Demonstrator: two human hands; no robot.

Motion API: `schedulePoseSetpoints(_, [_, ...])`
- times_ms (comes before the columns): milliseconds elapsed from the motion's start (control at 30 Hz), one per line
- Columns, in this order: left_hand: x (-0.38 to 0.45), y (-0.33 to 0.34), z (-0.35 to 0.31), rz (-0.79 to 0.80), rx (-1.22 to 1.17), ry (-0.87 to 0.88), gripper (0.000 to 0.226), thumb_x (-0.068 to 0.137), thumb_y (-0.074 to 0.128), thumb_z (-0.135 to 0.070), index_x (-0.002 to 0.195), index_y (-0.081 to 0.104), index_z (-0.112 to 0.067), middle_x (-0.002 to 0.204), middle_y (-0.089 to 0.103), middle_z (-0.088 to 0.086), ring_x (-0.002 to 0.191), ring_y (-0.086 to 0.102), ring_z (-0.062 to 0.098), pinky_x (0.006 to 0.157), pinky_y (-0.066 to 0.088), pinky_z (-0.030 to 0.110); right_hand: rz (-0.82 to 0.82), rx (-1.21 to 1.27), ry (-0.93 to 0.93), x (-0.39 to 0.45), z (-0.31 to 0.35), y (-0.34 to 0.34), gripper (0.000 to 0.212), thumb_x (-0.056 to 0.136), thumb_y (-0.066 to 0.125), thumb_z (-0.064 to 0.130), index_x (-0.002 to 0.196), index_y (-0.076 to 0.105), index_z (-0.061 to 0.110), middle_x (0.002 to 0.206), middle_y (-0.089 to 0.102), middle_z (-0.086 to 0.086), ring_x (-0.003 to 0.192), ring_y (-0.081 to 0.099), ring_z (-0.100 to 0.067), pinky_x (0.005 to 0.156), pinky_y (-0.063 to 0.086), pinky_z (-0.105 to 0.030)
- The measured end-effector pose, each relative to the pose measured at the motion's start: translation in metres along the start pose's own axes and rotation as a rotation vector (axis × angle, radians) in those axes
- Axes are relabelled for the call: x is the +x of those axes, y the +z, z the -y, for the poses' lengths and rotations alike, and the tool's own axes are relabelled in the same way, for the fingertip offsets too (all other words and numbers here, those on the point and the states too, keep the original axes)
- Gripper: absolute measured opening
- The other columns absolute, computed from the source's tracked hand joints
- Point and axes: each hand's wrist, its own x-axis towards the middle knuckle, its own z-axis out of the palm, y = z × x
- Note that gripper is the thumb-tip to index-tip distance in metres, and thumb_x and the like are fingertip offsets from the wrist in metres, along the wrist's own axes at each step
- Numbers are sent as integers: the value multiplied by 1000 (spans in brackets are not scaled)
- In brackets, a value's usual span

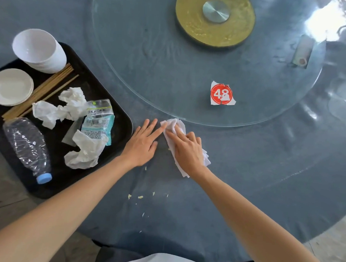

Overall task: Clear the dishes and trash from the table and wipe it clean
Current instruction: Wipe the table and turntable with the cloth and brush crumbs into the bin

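A round worktop [245, 172] under smooth blue-grey cloth carried a clear glass turntable [150, 71]. The right hand [187, 149] pressed a soft, folded white cloth [175, 124] flat, fingers curled onto it, just below the turntable's rim. The left hand [143, 141] lay flat beside it, fingers straight and holding nothing. Pale crumbs [140, 197] dotted the fabric nearer the person. At the left edge, a black rectangular tray [121, 117] held stacked white bowls [40, 51], chopsticks [42, 91], crumpled napkins [71, 105] and a crushed plastic bottle [28, 147].
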Motion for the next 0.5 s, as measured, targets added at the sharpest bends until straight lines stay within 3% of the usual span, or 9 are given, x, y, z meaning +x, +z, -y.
schedulePoseSetpoints(67, [-5, -3, -2, 4, 22, 25, 76, 104, 41, -15, 160, -1, -44, 171, 3, 5, 157, 1, 29, 125, 19, 50, 29, 20, -49, 4, 1, -1, 46, 100, 51, 28, 144, 50, 43, 152, 53, 15, 89, 51, -27, 79, 39, -40])
schedulePoseSetpoints(167, [-17, -7, -5, -59, 97, 66, 75, 98, 51, -12, 161, 18, -37, 171, 1, 8, 156, 12, 33, 115, 35, 44, 0, 25, -218, 3, -8, -2, 51, 97, 58, 19, 139, 44, 45, 145, 60, 14, 82, 54, -29, 77, 41, -41])
schedulePoseSetpoints(233, [-28, -7, -4, -125, 119, 142, 68, 93, 58, -11, 156, 37, -25, 170, 12, 8, 154, 20, 32, 113, 39, 44, 14, -12, -359, 3, -13, 0, 49, 98, 50, 22, 140, 45, 45, 141, 63, 15, 80, 54, -29, 76, 42, -40])
schedulePoseSetpoints(300, [-41, -5, -2, -150, 77, 206, 54, 92, 62, -14, 144, 51, -18, 167, 26, 3, 152, 28, 28, 112, 44, 44, 39, -62, -511, -1, -12, 7, 51, 95, 60, 21, 141, 53, 43, 135, 65, 18, 81, 55, -28, 74, 46, -38])
schedulePoseSetpoints(400, [-61, 0, 3, -122, -39, 205, 48, 93, 63, -16, 140, 53, -21, 156, 45, -6, 147, 39, 19, 101, 53, 43, 87, -62, -636, -12, -5, 22, 67, 79, 84, 14, 138, 62, 36, 128, 67, 19, 86, 57, -27, 71, 48, -36])
schedulePoseSetpoints(500, [-79, 5, 11, -93, -123, 231, 51, 91, 67, -17, 139, 54, -27, 142, 55, -12, 135, 47, 14, 102, 50, 38, 96, -8, -695, -26, 3, 30, 70, 78, 80, 6, 138, 64, 37, 129, 67, 17, 88, 55, -27, 71, 52, -40])
